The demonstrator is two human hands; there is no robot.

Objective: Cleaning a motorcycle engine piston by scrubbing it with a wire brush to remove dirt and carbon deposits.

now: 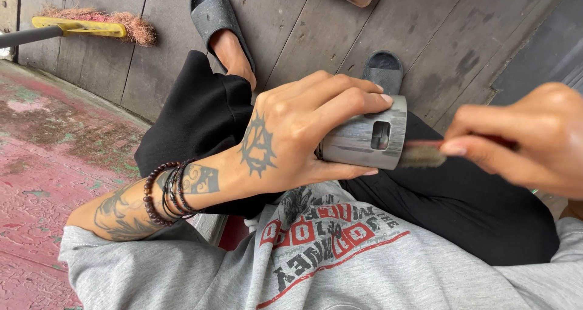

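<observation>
My left hand [291, 131] grips the grey metal cylinder [364, 141]; my right hand [522, 143] pinches a brush [422, 156] at its open end. I judge we're mid-scrub; next, turn the cylinder.

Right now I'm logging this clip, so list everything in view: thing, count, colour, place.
metal cylinder: one, grey with a slot, gripped over the lap
brush: one, dark bristles, at the cylinder's open end
broom: one, yellow head, reddish bristles, top left
slippers: two, grey, on the plank floor
bead bracelets: several, dark, left wrist
left hand: around the cylinder
right hand: fingers pinch the brush
</observation>
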